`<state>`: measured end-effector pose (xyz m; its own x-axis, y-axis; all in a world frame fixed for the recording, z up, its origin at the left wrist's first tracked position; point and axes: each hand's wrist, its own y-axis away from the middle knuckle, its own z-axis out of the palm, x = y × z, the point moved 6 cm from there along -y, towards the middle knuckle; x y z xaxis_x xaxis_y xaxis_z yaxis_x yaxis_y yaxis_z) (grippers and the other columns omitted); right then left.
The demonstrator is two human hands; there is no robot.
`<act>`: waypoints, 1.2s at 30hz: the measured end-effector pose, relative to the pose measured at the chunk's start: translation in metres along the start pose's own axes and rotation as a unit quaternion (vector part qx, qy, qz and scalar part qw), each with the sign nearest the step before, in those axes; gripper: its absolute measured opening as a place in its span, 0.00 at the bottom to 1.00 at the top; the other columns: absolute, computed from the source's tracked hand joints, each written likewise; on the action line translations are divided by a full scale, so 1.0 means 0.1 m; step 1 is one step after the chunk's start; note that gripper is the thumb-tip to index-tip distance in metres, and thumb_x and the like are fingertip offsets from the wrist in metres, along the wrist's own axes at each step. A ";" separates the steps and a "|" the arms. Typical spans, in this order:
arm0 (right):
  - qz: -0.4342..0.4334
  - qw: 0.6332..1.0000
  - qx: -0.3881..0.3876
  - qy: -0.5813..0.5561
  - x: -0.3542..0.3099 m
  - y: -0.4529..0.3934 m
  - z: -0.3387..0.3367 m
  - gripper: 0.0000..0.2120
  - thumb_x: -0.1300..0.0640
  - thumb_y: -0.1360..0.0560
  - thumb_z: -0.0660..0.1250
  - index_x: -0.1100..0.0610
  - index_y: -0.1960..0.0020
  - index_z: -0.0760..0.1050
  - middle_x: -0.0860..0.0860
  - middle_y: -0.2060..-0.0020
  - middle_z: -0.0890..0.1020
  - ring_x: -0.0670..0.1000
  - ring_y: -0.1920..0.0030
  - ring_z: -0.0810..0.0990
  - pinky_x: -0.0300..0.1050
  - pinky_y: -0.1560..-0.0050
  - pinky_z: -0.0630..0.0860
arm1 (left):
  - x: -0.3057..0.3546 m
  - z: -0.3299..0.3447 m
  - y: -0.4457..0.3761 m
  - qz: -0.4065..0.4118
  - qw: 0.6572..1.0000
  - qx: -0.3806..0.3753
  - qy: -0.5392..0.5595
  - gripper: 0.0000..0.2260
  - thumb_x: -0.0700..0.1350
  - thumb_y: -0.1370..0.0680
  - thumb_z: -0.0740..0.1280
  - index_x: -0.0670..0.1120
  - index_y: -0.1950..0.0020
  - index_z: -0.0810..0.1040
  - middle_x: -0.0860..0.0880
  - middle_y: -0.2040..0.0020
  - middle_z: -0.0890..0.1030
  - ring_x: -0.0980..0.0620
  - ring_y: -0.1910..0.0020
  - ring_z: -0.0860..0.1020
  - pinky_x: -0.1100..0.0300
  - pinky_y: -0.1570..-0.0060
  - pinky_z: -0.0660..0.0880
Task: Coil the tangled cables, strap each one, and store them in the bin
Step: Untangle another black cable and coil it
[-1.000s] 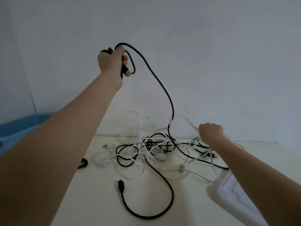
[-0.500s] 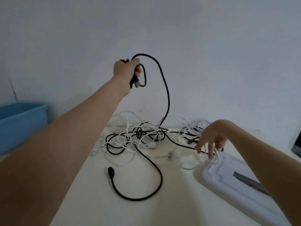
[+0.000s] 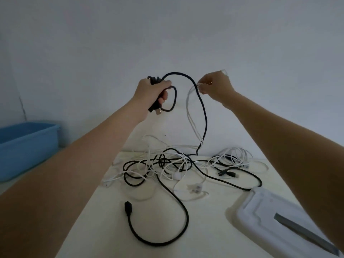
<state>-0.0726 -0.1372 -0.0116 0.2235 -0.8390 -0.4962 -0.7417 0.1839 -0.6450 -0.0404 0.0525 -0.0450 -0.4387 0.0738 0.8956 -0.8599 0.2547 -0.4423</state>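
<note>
Head view looks down two bare arms raised over a pale counter [image 3: 104,220] set against a plain wall. Left hand [image 3: 151,94] has its grip wrapped round a few gathered turns of the black cable [image 3: 204,120], with a loop and a metal-tipped plug hanging below the fist. From that fist the cable arches up, drops, and runs into the tangle [image 3: 167,164] of black and white leads on the counter; its far end, a black plug [image 3: 128,207], lies free on the near counter after a wide curve. Right hand [image 3: 214,85] pinches a white cable [image 3: 191,116] close beside the black one and holds it lifted, the strand falling doubled to the heap.

The step looks like separating: the black cable is only partly coiled, and the white strand seems to be drawn aside so that it stops catching. Next move probably calls for slipping white clear of black where they meet near the pile, then feeding more black into the left-hand coil. No strap can be made out.

Blue bin [image 3: 28,146] stands well apart at far left, holding nothing that shows. A white tray [image 3: 260,216] with a grey strip in it crowds the right near corner, touching a black lead. Open counter lies near the left edge.
</note>
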 end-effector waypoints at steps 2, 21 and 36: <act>-0.047 0.996 -0.069 0.033 -0.17 -0.03 0.37 0.12 0.69 0.27 0.64 0.63 0.47 0.81 0.49 0.61 0.77 0.46 0.59 0.75 0.25 0.58 0.69 | 0.02 -0.02 0.06 0.022 0.996 -0.061 -0.068 0.11 0.43 0.23 0.66 0.43 0.65 0.74 0.53 0.79 0.74 0.58 0.81 0.66 0.67 0.76 0.66; 0.105 0.875 -0.347 -0.322 -0.12 0.41 0.44 0.26 0.37 0.27 0.57 0.60 0.50 0.76 0.51 0.68 0.77 0.49 0.66 0.76 0.47 0.46 0.78 | 0.07 -0.24 0.05 -0.045 0.983 0.047 0.172 0.11 0.45 0.22 0.65 0.46 0.64 0.72 0.54 0.79 0.73 0.59 0.83 0.67 0.71 0.82 0.61; 0.022 0.961 0.271 -0.051 -0.13 0.06 -0.84 0.16 0.58 0.20 0.52 0.67 0.50 0.76 0.61 0.54 0.81 0.57 0.53 0.80 0.43 0.52 0.70 | 0.17 -0.07 0.09 -0.043 0.989 0.064 0.128 0.09 0.45 0.22 0.64 0.45 0.61 0.72 0.52 0.79 0.75 0.59 0.83 0.69 0.68 0.81 0.66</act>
<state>-0.1330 -0.1683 0.0401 0.2800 -0.7748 -0.5668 -0.3199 0.4813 -0.8161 -0.0542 0.0625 -0.0331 -0.2957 0.3030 0.9060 -0.9244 0.1483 -0.3514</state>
